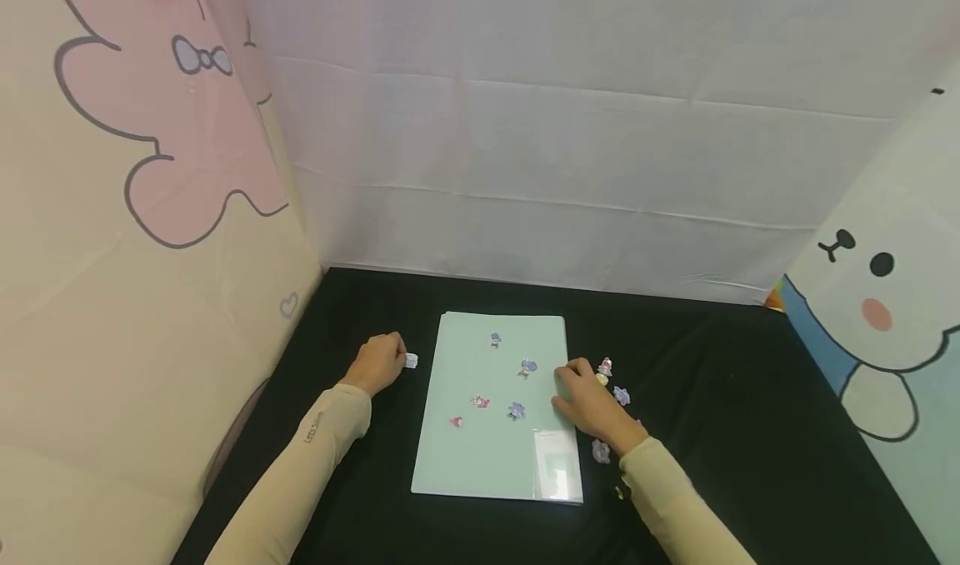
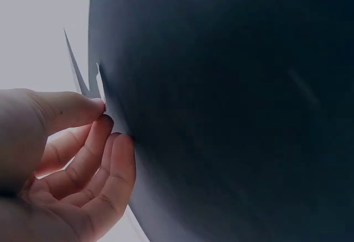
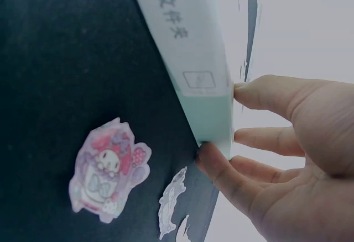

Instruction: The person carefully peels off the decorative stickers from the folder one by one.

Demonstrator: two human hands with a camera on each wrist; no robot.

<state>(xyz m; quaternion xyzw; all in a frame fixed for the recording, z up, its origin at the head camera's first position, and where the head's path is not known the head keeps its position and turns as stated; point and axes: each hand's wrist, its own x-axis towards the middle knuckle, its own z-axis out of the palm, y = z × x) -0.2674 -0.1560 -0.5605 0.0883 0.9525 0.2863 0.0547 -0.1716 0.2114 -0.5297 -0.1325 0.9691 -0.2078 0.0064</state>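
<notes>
- White piece (image 1: 411, 361): small, pale, faint print, just off the folder's left side, over black cloth. Sticker or bit of backing, can't tell.
- Left hand (image 1: 377, 365): pinching it, thumb tip against index finger, other fingers loosely bent. In the left wrist view the piece shows edge-on, sticking out past the thumb tip.
- Folder (image 1: 487, 465): mint green, flat, between both hands; clear pocket (image 1: 557, 465) at its near right corner.
- Right hand (image 1: 592, 402): on the folder's right edge, fingers spread, not closed round anything. Right wrist view: thumb at the spine's upper edge, a fingertip low at its end. Looks like steadying.
- Cover stickers (image 1: 516, 411): five on the folder, three bluish-purple, two pinkish. Lower left and the top corners are bare.
- Progress, my call: decorating the cover, partway. Five down, one piece in the fingers, more off to the side. Can't tell if the five are stuck or just lying there.
- Loose stickers (image 1: 622, 396): scattered right of the folder, near the right hand and wrist, some partly covered. Exact count unclear.
- Pink sticker (image 3: 109, 170): face up on the black, apart from the spine, clear of the fingers.
- Black cloth (image 1: 727, 398) under everything; pale backdrop (image 1: 525, 140) behind, cartoon panels (image 1: 217, 132) either side.
</notes>
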